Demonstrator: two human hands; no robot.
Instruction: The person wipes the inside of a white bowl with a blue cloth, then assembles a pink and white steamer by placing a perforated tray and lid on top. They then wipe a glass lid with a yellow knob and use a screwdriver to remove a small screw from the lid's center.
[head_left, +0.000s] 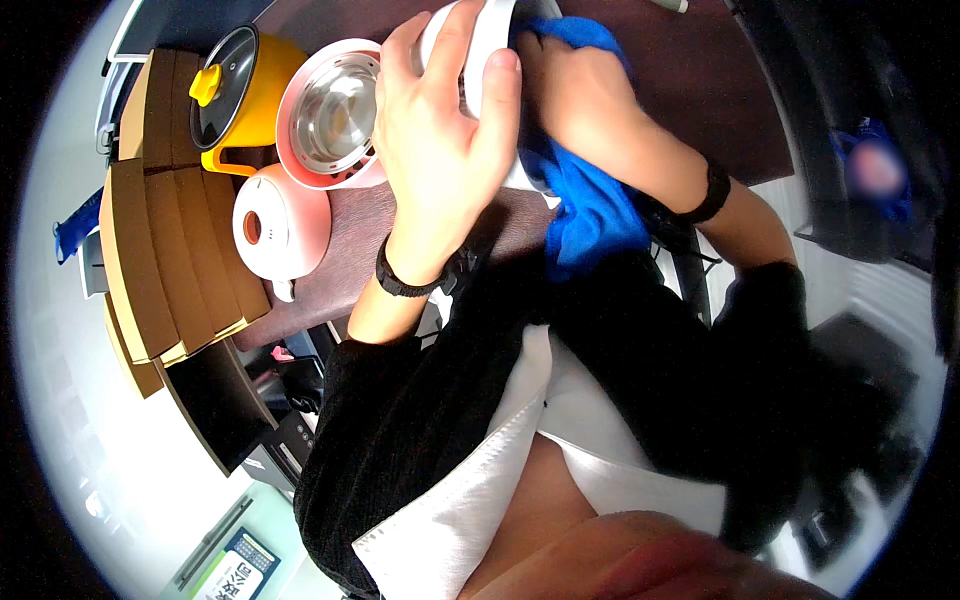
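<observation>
My left hand (442, 127) grips the outside of a white container (491, 37), which is tilted so that its opening faces right. At that opening, my right hand (581, 90) presses a blue cloth (596, 214) into the container. The fingertips of my right hand are partly hidden inside it, and the cloth hangs down over the table's edge. Just left of my left hand is a pink-and-white appliance base (330, 176) with a stainless steel bowl (337, 112) in it. Below that base lies a white-and-pink rounded cover (292, 217) with a round hole.
A yellow electric pot (274, 97) with a dark glass lid (225, 97) stands at the far left, its handle toward me. Cardboard boxes (180, 255) are stacked beside it. The dark brown tabletop (697, 97) extends right. A black wristband circles each wrist.
</observation>
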